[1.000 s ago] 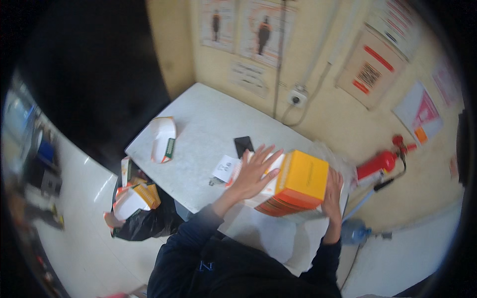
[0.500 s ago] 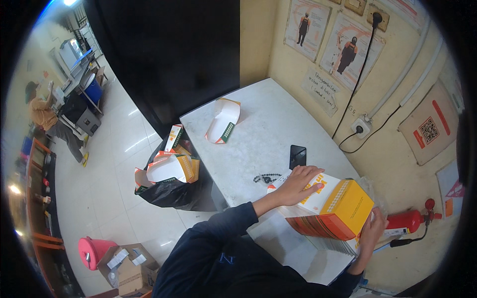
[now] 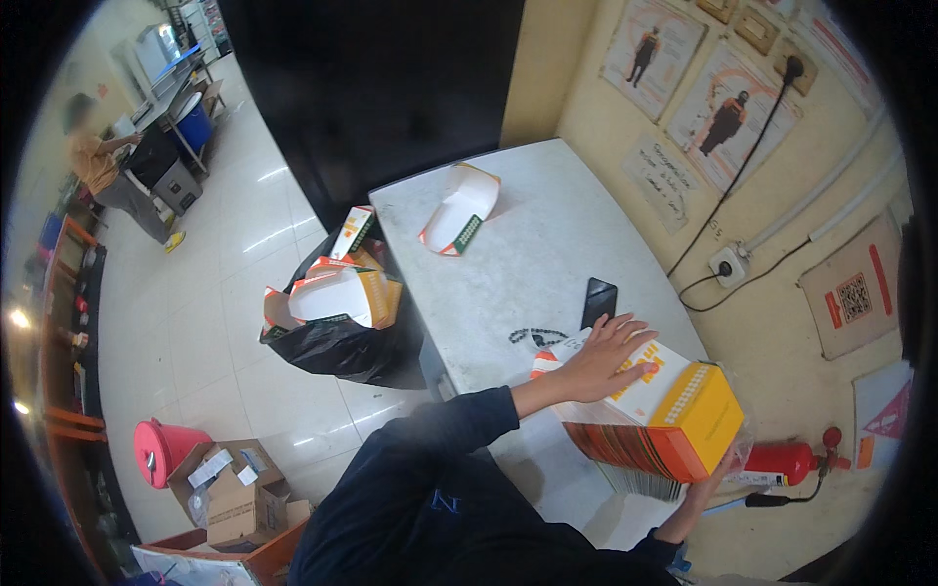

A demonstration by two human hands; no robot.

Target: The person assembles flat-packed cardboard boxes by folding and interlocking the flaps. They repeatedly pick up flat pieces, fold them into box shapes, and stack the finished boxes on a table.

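Observation:
A thick stack of flattened food boxes [image 3: 640, 430], yellow, white and orange, lies on the near right part of the white table. My left hand [image 3: 611, 361] rests palm down on its white upper face, fingers stretched out. At the stack's right end my right hand [image 3: 711, 485] is closed round the lower corner, its fingers mostly hidden by the boxes and some clear plastic [image 3: 746, 439]. Just beyond my left hand are a black phone [image 3: 599, 301] and a string of dark beads [image 3: 537, 337]. One opened paper food tray [image 3: 462, 210] sits at the far end.
Left of the table [image 3: 557, 225], a black bag [image 3: 337, 356] holds several formed trays. A red fire extinguisher [image 3: 787, 459] and cables are at the right wall. On the floor at left are a pink bucket [image 3: 166, 449] and cardboard boxes [image 3: 244, 513]. A person [image 3: 103, 171] stands far left.
The view has shifted. My left hand still lies on the stack, its fingers more spread. My right hand has slid lower round the stack's end, its fingers less visible. The far person's arm has lowered.

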